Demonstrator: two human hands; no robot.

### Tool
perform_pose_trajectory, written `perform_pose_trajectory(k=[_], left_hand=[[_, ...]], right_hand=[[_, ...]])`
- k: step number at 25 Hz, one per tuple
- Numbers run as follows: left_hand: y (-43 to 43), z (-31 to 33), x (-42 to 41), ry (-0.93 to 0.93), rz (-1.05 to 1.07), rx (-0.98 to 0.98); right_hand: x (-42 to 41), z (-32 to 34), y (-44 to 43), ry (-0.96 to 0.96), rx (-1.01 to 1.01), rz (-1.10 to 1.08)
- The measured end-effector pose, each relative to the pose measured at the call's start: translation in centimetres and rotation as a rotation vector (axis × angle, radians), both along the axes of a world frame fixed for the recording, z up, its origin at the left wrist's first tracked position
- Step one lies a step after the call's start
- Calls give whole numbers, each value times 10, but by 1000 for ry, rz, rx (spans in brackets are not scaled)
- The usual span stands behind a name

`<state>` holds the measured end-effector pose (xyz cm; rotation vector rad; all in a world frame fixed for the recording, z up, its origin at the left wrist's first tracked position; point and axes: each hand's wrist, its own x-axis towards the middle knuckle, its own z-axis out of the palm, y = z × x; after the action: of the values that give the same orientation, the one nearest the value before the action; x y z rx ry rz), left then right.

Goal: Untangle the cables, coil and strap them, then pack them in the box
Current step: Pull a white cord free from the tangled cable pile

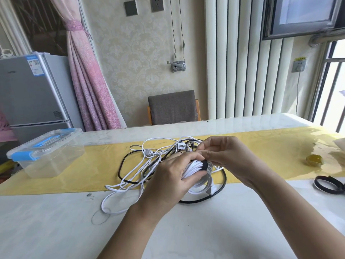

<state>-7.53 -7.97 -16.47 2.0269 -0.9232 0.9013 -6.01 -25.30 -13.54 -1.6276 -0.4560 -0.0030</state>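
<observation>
The left hand [168, 176] and the right hand [228, 155] are both bare. Behind each wrist a bare forearm runs back from the hand, uncovered along all of its visible length, with skin creases at the knuckles.

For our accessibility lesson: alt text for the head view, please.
The left hand grips a coiled white cable while the right hand pinches the black strap round it, above tangled cables on a table. A lidded plastic box stands left.

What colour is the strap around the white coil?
Black strap, clearest in the head view.
</observation>
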Motion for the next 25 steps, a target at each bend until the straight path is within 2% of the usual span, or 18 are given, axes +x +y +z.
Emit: perform_pose_trajectory(k=[7, 10, 16, 18, 21, 23, 25], left_hand=[[0, 2, -2, 106, 25, -72], [2, 3, -2, 196, 18, -75], [5, 9, 2, 629, -138, -189], [8, 12, 3, 696, -132, -226], [13, 15, 5, 768, -89, -333], [15, 16, 6, 803, -88, -382], [15, 15, 6, 837, -114, -400]], right_hand=[[-1, -2, -2, -36, -320, -14], [-1, -2, 1, 9, -348, -50], [2, -11, 8, 50, -372, -66], [1, -11, 10, -93, -406, -127], [-8, -3, 13, -446, -346, -179], [-11, -3, 14, -569, -341, -110], [-10, -5, 13, -596, -393, -101]])
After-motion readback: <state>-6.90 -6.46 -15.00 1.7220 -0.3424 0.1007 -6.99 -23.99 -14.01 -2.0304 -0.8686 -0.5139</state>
